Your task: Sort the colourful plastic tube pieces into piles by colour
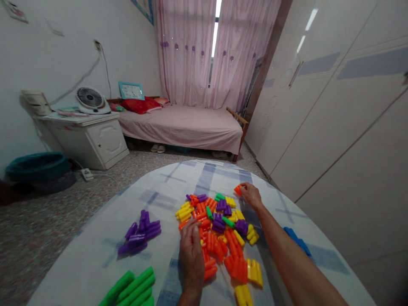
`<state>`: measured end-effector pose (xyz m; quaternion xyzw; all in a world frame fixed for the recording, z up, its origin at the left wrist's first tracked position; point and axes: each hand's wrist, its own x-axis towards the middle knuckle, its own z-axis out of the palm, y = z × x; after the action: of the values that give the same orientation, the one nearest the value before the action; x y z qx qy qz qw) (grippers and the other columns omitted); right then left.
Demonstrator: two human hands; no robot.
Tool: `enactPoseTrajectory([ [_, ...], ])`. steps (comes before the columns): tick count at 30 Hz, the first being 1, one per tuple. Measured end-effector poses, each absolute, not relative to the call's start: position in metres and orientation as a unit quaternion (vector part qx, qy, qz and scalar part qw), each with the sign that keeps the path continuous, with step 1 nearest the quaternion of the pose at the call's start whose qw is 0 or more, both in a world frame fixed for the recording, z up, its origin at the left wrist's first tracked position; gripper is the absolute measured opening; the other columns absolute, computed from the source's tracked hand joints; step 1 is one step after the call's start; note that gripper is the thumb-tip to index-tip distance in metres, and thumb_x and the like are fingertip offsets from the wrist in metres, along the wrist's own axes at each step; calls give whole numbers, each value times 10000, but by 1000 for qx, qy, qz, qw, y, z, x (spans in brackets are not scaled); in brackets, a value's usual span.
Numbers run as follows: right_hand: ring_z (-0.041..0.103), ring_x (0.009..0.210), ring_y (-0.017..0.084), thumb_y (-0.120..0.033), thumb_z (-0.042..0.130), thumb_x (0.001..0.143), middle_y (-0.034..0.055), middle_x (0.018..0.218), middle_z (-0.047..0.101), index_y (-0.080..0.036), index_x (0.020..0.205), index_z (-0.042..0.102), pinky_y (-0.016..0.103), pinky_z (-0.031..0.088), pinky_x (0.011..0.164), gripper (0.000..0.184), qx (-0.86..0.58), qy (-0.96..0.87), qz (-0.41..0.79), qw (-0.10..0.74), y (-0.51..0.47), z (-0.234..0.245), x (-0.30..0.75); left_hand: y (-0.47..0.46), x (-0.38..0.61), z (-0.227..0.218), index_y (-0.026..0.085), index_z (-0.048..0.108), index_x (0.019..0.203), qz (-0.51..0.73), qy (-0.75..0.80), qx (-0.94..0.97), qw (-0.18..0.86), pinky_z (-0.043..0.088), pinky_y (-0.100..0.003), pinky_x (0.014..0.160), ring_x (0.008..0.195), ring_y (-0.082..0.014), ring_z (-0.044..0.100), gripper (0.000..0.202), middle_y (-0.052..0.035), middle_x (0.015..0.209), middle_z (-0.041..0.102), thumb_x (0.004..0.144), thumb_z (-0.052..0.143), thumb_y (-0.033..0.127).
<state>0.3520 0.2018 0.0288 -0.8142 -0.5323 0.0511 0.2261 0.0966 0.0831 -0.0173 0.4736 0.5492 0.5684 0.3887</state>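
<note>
A mixed pile of plastic building pieces in orange, yellow, purple and green lies mid-table, with ribbed orange pieces (pixel 236 265) near its front. My left hand (pixel 191 257) rests at the pile's left edge, its fingers stretched forward against the orange pieces; I see nothing gripped in it. Past the pile's far right side, my right hand (pixel 251 195) pinches a small orange building piece (pixel 237 190) between thumb and fingers. To the left, purple pieces (pixel 139 236) form a separate heap. Green tube-shaped pieces (pixel 134 289) lie together at the front left.
Blue pieces (pixel 296 240) lie right of my right forearm. The round table wears a checked white-and-blue cloth (pixel 168 182). Beyond it stand a bed (pixel 188 123), a white cabinet (pixel 105 142) with a fan (pixel 91 100), and a wardrobe (pixel 318 127) at the right.
</note>
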Motion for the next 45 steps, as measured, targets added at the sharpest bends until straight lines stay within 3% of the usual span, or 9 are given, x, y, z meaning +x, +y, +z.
enactPoseTrajectory([
  [4,607,981,222,-244,416,864,116,1072,656,-193,1041,692,300,430,785,332,-834,-509,34,212,203,20,352,81,97,-14,189,651,980,562,560,465,393,334,-382,1080,1183,-206,502,369,-85,1170,597,902,372,417],
  [9,507,1133,292,-262,401,883,176,1254,543,-122,1180,605,408,400,896,387,-824,-519,-6,228,200,29,338,81,97,-12,184,646,995,564,556,465,395,349,-374,1068,1157,-201,521,370,-86,1157,602,907,365,408],
  [14,466,1183,201,-315,496,875,63,1225,588,-216,1087,652,343,347,995,281,-729,-644,1,231,196,44,300,81,97,-13,187,655,993,566,553,471,390,353,-375,1067,1165,-203,518,351,-83,1167,605,912,380,390],
  [19,374,1274,274,-370,538,854,105,1283,556,-194,1071,670,440,328,998,309,-649,-740,27,177,180,43,261,83,97,-16,184,662,992,568,555,472,382,346,-372,1076,1175,-202,514,371,-85,1171,603,914,375,406],
  [23,311,1320,293,-309,580,812,102,1317,531,-190,1048,667,458,299,1006,278,-643,-749,45,151,170,36,250,85,96,-17,188,654,1017,564,550,479,387,333,-381,1087,1173,-200,509,378,-80,1177,597,916,367,413],
  [30,385,1247,224,-154,535,773,66,1140,618,-196,857,639,372,310,990,140,-634,-740,67,215,163,31,254,84,97,-17,184,658,1001,564,554,477,385,331,-384,1088,1172,-203,509,380,-87,1177,594,911,374,419],
  [35,527,1074,185,-159,522,767,50,1030,648,-194,795,604,331,363,953,94,-588,-743,121,297,163,35,266,84,96,-16,184,668,974,569,553,481,373,346,-382,1077,1149,-206,528,361,-86,1149,611,907,389,403],
  [39,609,845,157,-267,484,803,23,877,669,-194,826,591,278,451,788,131,-636,-670,137,357,176,39,292,84,96,-14,186,664,971,562,556,482,377,338,-380,1080,1150,-202,522,380,-86,1155,602,908,370,417],
  [45,619,845,179,-293,421,829,60,942,683,-182,997,591,318,441,773,264,-738,-569,56,358,211,40,333,85,97,-17,191,663,976,564,553,479,382,352,-374,1071,1153,-204,524,364,-80,1155,600,903,390,421],
])
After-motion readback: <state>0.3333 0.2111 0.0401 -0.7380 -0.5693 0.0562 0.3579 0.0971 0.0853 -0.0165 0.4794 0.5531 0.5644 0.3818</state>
